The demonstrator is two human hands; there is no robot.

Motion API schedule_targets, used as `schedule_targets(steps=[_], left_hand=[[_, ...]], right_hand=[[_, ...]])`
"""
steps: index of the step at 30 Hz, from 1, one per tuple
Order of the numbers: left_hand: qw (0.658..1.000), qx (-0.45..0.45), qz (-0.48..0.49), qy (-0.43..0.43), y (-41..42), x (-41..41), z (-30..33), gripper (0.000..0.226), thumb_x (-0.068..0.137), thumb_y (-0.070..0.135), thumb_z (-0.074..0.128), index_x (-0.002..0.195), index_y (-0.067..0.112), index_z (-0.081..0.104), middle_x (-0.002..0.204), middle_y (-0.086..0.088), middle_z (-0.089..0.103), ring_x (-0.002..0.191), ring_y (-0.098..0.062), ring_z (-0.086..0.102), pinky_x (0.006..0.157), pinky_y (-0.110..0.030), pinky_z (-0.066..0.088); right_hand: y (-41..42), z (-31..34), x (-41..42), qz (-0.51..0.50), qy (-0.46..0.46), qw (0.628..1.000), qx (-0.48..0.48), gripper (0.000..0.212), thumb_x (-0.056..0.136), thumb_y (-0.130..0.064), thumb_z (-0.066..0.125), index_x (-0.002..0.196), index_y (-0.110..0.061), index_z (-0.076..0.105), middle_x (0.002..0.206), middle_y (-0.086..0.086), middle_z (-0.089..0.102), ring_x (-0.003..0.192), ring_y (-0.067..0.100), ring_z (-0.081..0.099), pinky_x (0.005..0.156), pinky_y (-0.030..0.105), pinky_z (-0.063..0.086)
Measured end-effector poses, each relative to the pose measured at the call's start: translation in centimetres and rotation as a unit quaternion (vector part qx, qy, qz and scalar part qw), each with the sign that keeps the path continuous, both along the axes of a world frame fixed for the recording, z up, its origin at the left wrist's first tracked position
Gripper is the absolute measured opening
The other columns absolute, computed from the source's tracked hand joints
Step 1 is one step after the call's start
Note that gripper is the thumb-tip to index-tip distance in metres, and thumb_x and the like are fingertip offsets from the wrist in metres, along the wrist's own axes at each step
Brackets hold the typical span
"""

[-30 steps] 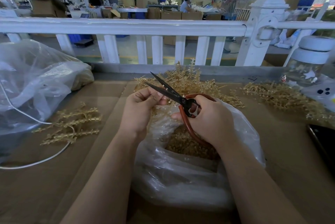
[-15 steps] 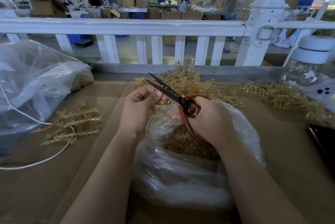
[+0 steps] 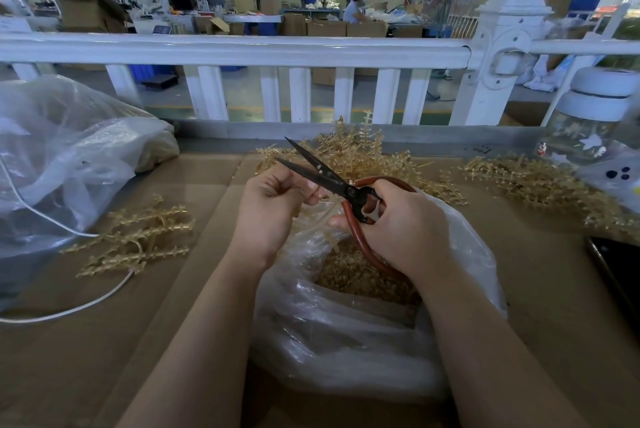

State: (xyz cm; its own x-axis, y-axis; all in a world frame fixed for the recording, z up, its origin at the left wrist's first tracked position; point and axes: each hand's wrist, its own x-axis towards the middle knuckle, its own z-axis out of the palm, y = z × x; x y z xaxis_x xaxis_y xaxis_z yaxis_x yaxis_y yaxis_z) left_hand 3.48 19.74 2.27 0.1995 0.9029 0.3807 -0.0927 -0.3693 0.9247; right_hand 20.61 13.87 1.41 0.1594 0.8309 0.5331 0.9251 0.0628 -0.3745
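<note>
My right hand [image 3: 398, 223] grips the red handles of black-bladed scissors [image 3: 322, 174]; the blades stand apart and point up and left. My left hand [image 3: 273, 199] pinches a thin golden plastic sprig [image 3: 322, 216] right beside the blades, over an open clear plastic bag [image 3: 346, 334] that holds many small golden cut pieces [image 3: 349, 275]. Most of the sprig is hidden behind my fingers.
Golden sprigs lie in heaps behind the hands [image 3: 363, 153], at the right [image 3: 533, 181] and at the left [image 3: 135, 237]. A large clear bag [image 3: 62, 157] and white cord [image 3: 69, 309] sit left. A jar [image 3: 588, 122] and dark phone [image 3: 616, 268] stand right. A white railing [image 3: 242, 49] bounds the far edge.
The scissors have shifted slightly left and up, with their blades still apart. My left hand has turned the sprig a little at the blades.
</note>
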Motion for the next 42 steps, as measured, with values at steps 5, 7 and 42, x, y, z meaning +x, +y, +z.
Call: schedule_targets(steps=[5,7,42], left_hand=[[1.0,0.0,-0.001,-0.002,0.1,0.0,-0.2,0.009,0.087,-0.013,0.057,0.091,-0.011,0.065,0.067,0.001,0.068,0.064,-0.012,0.06,0.07,-0.034,0.045],[1.0,0.0,-0.001,-0.002,0.1,0.0,-0.1,0.009,0.087,-0.012,0.057,0.09,-0.009,0.065,0.068,0.001,0.068,0.064,-0.012,0.06,0.069,-0.033,0.045],[0.981,-0.175,-0.068,-0.048,-0.1,0.0,0.0,0.07,0.059,0.039,0.081,0.12,0.014,0.059,0.1,-0.003,0.074,0.082,-0.014,0.07,0.076,-0.03,0.056]], right_hand=[[0.0,0.0,0.1,0.003,0.011,1.0,0.0,0.068,0.063,-0.096,0.036,0.092,-0.039,0.059,0.064,-0.029,0.044,0.059,-0.012,0.042,0.052,0.012,0.033],[0.0,-0.1,0.1,0.003,0.009,1.0,0.002,0.064,0.064,-0.095,0.04,0.09,-0.039,0.058,0.062,-0.029,0.042,0.057,-0.012,0.041,0.051,0.013,0.031],[0.1,1.1,0.1,0.128,0.436,0.889,-0.053,0.013,0.089,-0.02,0.075,0.078,-0.012,0.072,0.068,0.003,0.072,0.061,0.017,0.069,0.063,0.022,0.057]])
